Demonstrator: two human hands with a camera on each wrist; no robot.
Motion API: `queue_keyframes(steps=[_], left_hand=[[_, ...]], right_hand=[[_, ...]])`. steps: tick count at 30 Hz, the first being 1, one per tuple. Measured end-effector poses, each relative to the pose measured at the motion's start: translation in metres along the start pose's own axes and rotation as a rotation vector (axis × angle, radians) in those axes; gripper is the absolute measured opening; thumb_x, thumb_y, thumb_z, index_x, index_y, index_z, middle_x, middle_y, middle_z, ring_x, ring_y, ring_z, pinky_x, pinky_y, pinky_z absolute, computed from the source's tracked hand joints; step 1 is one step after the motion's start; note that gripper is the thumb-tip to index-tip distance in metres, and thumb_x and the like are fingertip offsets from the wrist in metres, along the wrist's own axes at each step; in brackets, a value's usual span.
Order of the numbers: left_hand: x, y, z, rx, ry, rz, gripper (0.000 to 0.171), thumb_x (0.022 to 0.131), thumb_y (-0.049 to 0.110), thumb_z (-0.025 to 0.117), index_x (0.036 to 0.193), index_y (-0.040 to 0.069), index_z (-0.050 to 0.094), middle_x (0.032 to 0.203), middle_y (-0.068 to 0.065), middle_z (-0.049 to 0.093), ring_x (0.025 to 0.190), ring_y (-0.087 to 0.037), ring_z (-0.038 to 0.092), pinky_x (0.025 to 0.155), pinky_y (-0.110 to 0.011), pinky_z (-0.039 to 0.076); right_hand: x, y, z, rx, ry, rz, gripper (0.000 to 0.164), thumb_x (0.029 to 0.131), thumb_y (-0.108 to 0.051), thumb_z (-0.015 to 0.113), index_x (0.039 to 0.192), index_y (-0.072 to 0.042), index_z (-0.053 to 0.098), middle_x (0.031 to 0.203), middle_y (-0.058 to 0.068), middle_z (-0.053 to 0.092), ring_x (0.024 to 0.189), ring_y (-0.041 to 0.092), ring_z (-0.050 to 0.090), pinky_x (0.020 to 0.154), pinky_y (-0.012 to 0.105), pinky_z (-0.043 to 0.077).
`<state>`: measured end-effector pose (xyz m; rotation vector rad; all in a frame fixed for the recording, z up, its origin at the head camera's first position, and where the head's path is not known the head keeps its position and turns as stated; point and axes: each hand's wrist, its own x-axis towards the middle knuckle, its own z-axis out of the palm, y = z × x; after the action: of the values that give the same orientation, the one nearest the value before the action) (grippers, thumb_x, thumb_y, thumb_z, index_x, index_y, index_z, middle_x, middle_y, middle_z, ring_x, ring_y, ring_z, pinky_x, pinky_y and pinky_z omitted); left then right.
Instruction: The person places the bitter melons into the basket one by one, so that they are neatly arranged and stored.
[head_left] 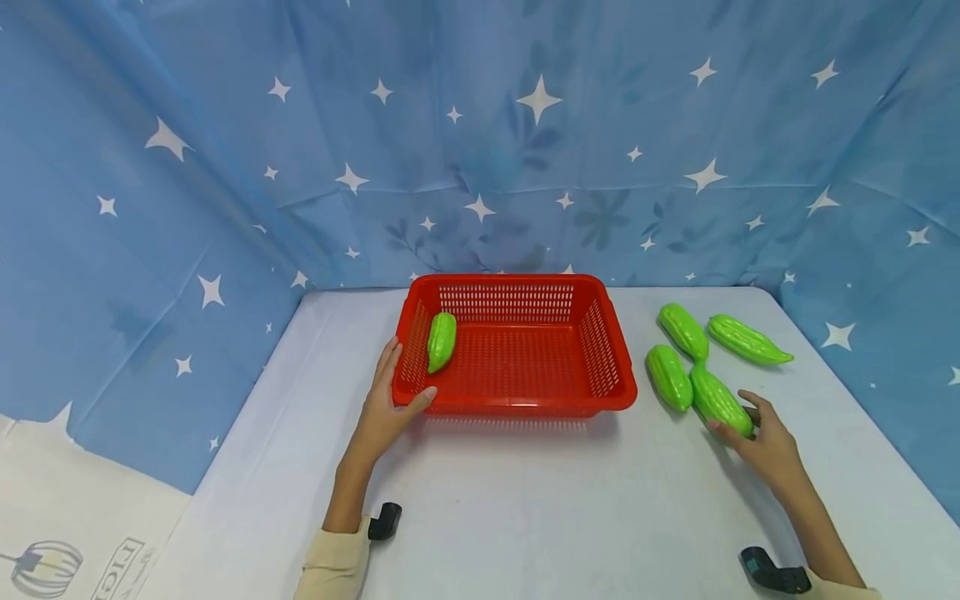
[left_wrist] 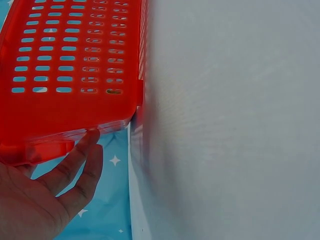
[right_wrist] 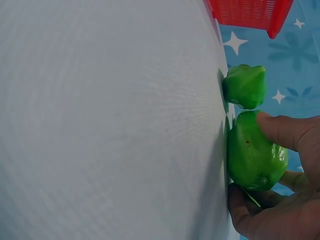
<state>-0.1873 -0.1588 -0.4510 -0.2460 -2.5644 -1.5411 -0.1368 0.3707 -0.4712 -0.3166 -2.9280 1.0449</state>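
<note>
At the near left corner of a red plastic basket, my left hand rests with spread fingers along the outer side and thumb over the front rim. In the left wrist view, fingertips touch the basket's edge. One glossy green bitter melon lies inside against the left wall. On the right, my right hand grips the nearest bitter melon by its near end. The right wrist view shows the thumb on one side of it and curled fingers on the other.
Beside the gripped one lie more bitter melons: one to its left, one touching its far end and one farther right. A white-covered table carries everything. Blue star-printed cloth hangs behind and at both sides.
</note>
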Motion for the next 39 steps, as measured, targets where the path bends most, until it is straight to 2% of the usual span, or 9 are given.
queue_keyframes(steps=[7, 13, 19, 23, 26, 28, 30, 33, 39], left_hand=[[0.003, 0.000, -0.001, -0.012, 0.006, -0.004, 0.095, 0.084, 0.047, 0.072, 0.157, 0.024, 0.016, 0.164, 0.012, 0.010, 0.150, -0.024, 0.021, 0.102, -0.051, 0.047], [-0.002, -0.002, 0.000, -0.009, 0.003, -0.013, 0.095, 0.083, 0.047, 0.072, 0.157, 0.023, 0.017, 0.163, 0.012, 0.011, 0.149, -0.024, 0.023, 0.100, -0.051, 0.049], [-0.004, -0.002, 0.001, -0.022, -0.001, -0.010, 0.095, 0.083, 0.046, 0.072, 0.157, 0.023, 0.017, 0.163, 0.011, 0.011, 0.148, -0.025, 0.024, 0.099, -0.052, 0.049], [-0.004, 0.000, 0.001, -0.015, 0.007, -0.012, 0.096, 0.083, 0.045, 0.073, 0.157, 0.023, 0.017, 0.164, 0.011, 0.011, 0.149, -0.026, 0.024, 0.099, -0.052, 0.049], [-0.002, 0.002, 0.001, -0.019, 0.006, -0.003, 0.096, 0.083, 0.046, 0.073, 0.157, 0.024, 0.017, 0.164, 0.011, 0.010, 0.149, -0.025, 0.023, 0.100, -0.052, 0.049], [-0.001, 0.004, 0.002, -0.027, 0.002, 0.008, 0.095, 0.083, 0.046, 0.072, 0.157, 0.024, 0.017, 0.164, 0.011, 0.010, 0.149, -0.025, 0.023, 0.100, -0.052, 0.049], [0.000, 0.005, 0.002, -0.026, 0.000, 0.014, 0.095, 0.084, 0.047, 0.072, 0.157, 0.024, 0.017, 0.164, 0.011, 0.010, 0.149, -0.025, 0.023, 0.100, -0.052, 0.049], [0.001, 0.004, 0.003, -0.021, 0.002, 0.006, 0.096, 0.083, 0.047, 0.073, 0.157, 0.025, 0.017, 0.164, 0.010, 0.011, 0.149, -0.026, 0.024, 0.098, -0.052, 0.050], [-0.005, -0.002, 0.004, -0.009, 0.016, -0.013, 0.096, 0.082, 0.047, 0.073, 0.157, 0.024, 0.018, 0.163, 0.011, 0.012, 0.148, -0.025, 0.025, 0.098, -0.051, 0.051]], right_hand=[[0.001, 0.000, -0.002, 0.010, 0.058, 0.007, 0.083, 0.097, -0.043, 0.056, 0.148, 0.011, 0.020, 0.136, 0.047, 0.035, 0.123, 0.062, 0.036, 0.095, 0.072, 0.039], [-0.004, 0.001, -0.006, 0.051, 0.059, 0.085, 0.084, 0.097, -0.047, 0.053, 0.150, 0.009, 0.019, 0.139, 0.045, 0.033, 0.126, 0.062, 0.033, 0.097, 0.073, 0.036], [-0.006, 0.000, -0.015, 0.067, 0.117, 0.105, 0.083, 0.097, -0.046, 0.054, 0.150, 0.008, 0.019, 0.141, 0.045, 0.031, 0.124, 0.064, 0.035, 0.096, 0.073, 0.037], [0.001, 0.010, -0.015, 0.119, 0.155, 0.104, 0.083, 0.097, -0.046, 0.055, 0.151, 0.006, 0.019, 0.144, 0.044, 0.028, 0.121, 0.064, 0.040, 0.092, 0.068, 0.044], [0.015, 0.035, -0.010, 0.138, 0.195, 0.093, 0.087, 0.094, -0.050, 0.057, 0.153, 0.002, 0.019, 0.146, 0.041, 0.029, 0.094, 0.030, 0.067, 0.079, 0.039, 0.060], [0.023, 0.051, -0.006, 0.157, 0.227, 0.080, 0.087, 0.093, -0.051, 0.058, 0.153, -0.001, 0.019, 0.147, 0.040, 0.029, 0.076, -0.001, 0.060, 0.064, 0.019, 0.057], [0.028, 0.062, -0.002, 0.180, 0.255, 0.062, 0.086, 0.092, -0.050, 0.060, 0.154, -0.005, 0.020, 0.148, 0.038, 0.030, 0.072, -0.018, 0.044, 0.056, 0.009, 0.050], [0.028, 0.059, -0.002, 0.267, 0.275, 0.064, 0.080, 0.093, -0.046, 0.061, 0.154, -0.013, 0.022, 0.152, 0.033, 0.027, 0.078, -0.018, 0.043, 0.060, 0.007, 0.051], [0.009, 0.026, -0.007, 0.408, 0.291, 0.071, 0.063, 0.094, -0.036, 0.064, 0.148, -0.032, 0.032, 0.148, 0.017, 0.032, 0.085, -0.019, 0.045, 0.066, 0.005, 0.051]])
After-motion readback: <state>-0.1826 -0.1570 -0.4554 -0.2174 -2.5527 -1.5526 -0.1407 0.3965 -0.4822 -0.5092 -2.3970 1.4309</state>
